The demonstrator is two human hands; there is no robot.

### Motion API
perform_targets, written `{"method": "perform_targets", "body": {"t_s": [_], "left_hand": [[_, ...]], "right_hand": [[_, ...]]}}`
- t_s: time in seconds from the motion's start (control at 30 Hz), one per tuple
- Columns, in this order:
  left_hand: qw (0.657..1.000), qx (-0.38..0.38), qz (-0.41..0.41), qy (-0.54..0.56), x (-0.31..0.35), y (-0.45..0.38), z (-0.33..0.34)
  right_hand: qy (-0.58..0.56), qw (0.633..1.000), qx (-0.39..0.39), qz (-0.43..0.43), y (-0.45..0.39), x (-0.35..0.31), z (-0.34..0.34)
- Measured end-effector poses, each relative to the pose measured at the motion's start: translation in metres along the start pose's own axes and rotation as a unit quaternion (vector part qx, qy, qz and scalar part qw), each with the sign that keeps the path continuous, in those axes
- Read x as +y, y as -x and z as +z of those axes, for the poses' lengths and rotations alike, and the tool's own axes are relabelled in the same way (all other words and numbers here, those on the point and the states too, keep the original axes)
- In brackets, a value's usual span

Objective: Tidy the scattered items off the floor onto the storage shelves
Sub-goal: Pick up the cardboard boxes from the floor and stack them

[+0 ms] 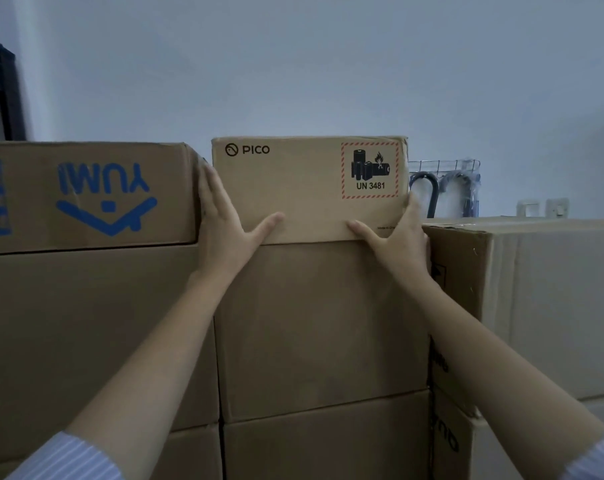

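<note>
Cardboard PICO box (293,188) atop stack, left hand (224,223) at 9 o'clock, right hand (397,233) at 3, fingers straight, flat against its sides: push evenly, square it to YUMI box (86,195).

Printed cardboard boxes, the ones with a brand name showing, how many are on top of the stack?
2: the PICO box in the middle, held between both hands, and the upside-down YUMI box touching its left side. Others may be hidden behind.

The PICO box (293,188) sat atop a stacked carton (321,327), the YUMI box (86,195) just left, a larger carton (543,299) right, a wire basket (444,187) behind.
</note>
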State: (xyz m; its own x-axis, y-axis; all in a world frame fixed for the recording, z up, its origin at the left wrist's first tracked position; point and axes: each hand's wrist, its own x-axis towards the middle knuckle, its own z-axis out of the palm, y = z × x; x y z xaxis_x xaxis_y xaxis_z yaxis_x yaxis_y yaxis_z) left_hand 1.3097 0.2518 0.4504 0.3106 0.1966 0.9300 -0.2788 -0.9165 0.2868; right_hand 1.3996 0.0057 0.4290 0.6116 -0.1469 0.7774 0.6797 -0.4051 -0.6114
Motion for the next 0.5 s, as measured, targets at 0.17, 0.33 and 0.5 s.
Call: {"method": "perform_targets", "body": {"t_s": [0.17, 0.33, 0.5], "left_hand": [[0.992, -0.031, 0.009, -0.120, 0.005, 0.020, 0.002], [0.983, -0.068, 0.010, -0.172, 0.005, 0.023, 0.000], [0.981, -0.060, 0.014, -0.185, 0.005, 0.025, 0.002]], "right_hand": [[0.097, 0.995, -0.019, -0.031, -0.003, 0.020, 0.000], [0.135, 0.987, 0.019, -0.088, -0.003, 0.034, 0.005], [0.186, 0.971, 0.059, -0.137, -0.005, 0.039, 0.011]]}}
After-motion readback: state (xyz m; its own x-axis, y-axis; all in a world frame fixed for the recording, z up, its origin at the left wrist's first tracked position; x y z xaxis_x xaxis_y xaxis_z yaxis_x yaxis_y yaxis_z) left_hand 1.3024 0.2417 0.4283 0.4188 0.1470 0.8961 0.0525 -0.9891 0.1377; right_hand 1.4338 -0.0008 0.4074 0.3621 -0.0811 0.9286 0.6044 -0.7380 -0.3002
